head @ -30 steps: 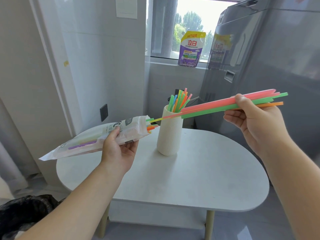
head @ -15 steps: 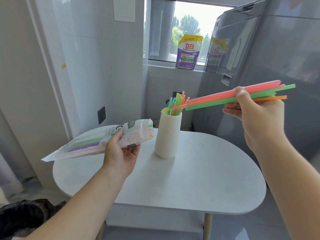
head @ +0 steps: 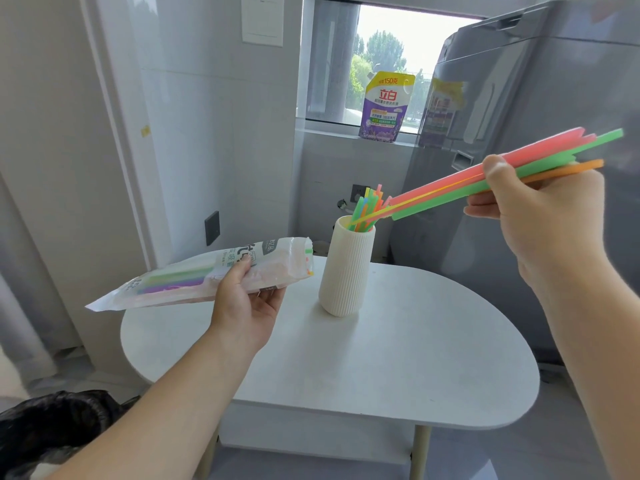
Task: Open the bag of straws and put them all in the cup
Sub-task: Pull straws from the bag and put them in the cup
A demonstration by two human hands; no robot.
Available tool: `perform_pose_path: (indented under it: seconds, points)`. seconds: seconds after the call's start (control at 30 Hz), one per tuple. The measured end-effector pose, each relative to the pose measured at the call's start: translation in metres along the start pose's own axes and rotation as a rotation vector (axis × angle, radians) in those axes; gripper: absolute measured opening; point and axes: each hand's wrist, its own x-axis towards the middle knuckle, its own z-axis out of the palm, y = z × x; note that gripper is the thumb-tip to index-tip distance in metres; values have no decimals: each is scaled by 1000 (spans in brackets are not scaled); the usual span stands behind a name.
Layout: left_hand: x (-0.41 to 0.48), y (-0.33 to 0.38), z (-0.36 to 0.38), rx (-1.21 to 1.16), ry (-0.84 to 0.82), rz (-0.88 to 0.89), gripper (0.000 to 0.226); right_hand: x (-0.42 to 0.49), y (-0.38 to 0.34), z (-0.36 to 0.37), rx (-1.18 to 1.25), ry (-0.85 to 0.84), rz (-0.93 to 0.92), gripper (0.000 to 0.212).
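Pink, green and orange straws (head: 450,188), pinched in the right hand (head: 540,216), slant down-left toward the ribbed cup (head: 346,271), while the left hand (head: 247,306) grips the bag (head: 194,278).

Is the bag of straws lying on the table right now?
No, the left hand grips the bag of straws and holds it in the air, off the white table.

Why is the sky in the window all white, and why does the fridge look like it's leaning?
In the head view, strong daylight through the window overexposes the sky to white; the wide-angle lens tilts and bows the fridge near the frame's edge; the cup throws only a faint, soft shadow on the table.
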Motion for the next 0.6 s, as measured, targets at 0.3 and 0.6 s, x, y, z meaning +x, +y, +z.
perform_pose_path:
  seconds: [0.3,0.6]
  points:
    - [-6,-2,2,2,-1,-20,14,7,0,29,-120,-98,-1,15]
    - [-5,-3,2,-4,-2,-29,20,26,-4,62,-263,-233,-26,20]
